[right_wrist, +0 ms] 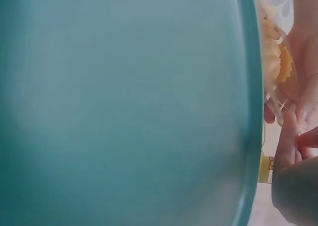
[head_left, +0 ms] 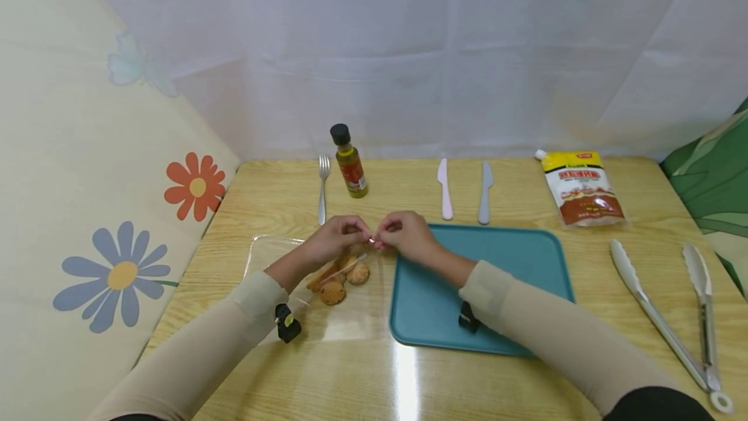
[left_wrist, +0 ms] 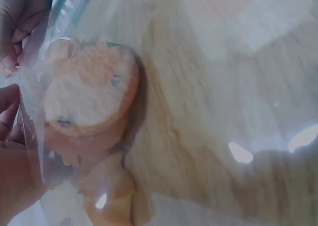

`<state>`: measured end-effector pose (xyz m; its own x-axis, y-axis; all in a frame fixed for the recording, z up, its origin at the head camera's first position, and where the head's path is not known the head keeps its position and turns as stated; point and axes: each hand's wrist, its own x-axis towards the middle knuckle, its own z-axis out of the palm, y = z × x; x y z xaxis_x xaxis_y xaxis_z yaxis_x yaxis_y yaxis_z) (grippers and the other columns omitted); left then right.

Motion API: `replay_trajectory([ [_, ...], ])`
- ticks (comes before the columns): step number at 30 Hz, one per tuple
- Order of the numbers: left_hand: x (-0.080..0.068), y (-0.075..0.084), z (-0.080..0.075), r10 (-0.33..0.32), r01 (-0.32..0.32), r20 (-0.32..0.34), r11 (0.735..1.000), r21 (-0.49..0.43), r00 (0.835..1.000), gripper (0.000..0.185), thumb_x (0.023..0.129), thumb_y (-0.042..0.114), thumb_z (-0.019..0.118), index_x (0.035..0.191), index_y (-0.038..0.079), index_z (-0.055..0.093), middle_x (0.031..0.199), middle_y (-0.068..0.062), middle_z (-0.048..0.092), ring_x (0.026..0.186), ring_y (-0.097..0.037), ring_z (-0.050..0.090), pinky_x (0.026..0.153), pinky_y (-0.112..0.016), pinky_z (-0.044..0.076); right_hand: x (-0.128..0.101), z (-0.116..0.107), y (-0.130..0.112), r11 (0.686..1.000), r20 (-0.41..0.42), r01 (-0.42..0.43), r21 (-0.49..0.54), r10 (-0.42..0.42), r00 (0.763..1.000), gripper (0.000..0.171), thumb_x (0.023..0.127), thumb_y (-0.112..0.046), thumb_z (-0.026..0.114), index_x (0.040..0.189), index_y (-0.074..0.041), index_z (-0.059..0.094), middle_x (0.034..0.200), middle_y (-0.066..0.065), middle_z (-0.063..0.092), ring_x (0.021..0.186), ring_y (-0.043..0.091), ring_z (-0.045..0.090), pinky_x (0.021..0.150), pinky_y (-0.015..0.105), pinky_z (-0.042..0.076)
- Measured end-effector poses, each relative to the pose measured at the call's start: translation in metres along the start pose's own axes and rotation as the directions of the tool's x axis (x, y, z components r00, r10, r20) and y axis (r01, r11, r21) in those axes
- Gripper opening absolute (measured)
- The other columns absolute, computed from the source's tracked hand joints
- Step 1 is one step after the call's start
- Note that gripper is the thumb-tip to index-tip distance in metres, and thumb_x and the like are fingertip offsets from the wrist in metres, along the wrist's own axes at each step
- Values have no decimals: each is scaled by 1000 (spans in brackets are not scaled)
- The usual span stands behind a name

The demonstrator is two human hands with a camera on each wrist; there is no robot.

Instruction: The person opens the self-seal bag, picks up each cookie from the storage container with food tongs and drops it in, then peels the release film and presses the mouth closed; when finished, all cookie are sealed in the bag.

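Observation:
A clear plastic bag [head_left: 274,258] with several brown cookies [head_left: 341,278] lies on the wooden table. My left hand [head_left: 339,236] and right hand [head_left: 403,234] meet over its top edge, each pinching the bag's rim between curled fingers. The left wrist view shows the cookies [left_wrist: 89,92] close up through the plastic, with fingers [left_wrist: 12,32] at the left edge. In the right wrist view the teal tray [right_wrist: 124,107] fills the frame, and the fingers [right_wrist: 290,136] and the bag of cookies [right_wrist: 276,62] show at the right.
The teal tray [head_left: 520,258] sits right of the bag. At the back stand a fork [head_left: 323,187], a small dark-capped bottle [head_left: 349,161], a pink knife [head_left: 445,188], a grey knife [head_left: 484,191] and a sauce pouch [head_left: 581,188]. Metal tongs [head_left: 672,323] lie at the right.

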<state>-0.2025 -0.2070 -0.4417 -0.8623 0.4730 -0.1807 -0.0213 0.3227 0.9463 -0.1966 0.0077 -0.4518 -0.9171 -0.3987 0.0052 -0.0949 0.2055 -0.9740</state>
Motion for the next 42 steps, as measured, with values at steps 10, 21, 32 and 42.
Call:
replay_trajectory([
  [10,0,-14,9,77,-60,-95,983,173,992,11,104,4,59,99,-4,65,89,-9,67,79,-13,57,71,-24,47,-11,-4,-1,953,26,-113,281,110,994,9,97,7,64,100,15,68,84,16,75,74,11,72,79,38,63],
  [21,-5,-14,26,151,-52,-188,893,447,970,8,104,13,61,98,13,66,83,0,66,74,-13,58,69,-31,49,-29,-13,-4,901,61,-179,396,169,984,9,98,9,61,101,15,67,84,7,74,77,10,72,77,30,62],
  [32,-6,-21,25,165,-71,-209,916,395,964,6,102,12,64,98,12,68,89,-1,70,83,-16,62,79,-35,51,-38,-26,-10,949,57,-154,274,143,988,18,99,6,62,112,17,64,104,30,71,82,11,71,77,31,62],
  [42,-5,-22,27,159,-63,-208,911,407,965,6,103,15,64,100,13,69,89,-1,71,80,-15,61,75,-33,50,-31,-13,-9,997,171,-80,11,77,982,29,96,-4,71,125,3,71,96,11,74,78,14,68,73,33,60],
])
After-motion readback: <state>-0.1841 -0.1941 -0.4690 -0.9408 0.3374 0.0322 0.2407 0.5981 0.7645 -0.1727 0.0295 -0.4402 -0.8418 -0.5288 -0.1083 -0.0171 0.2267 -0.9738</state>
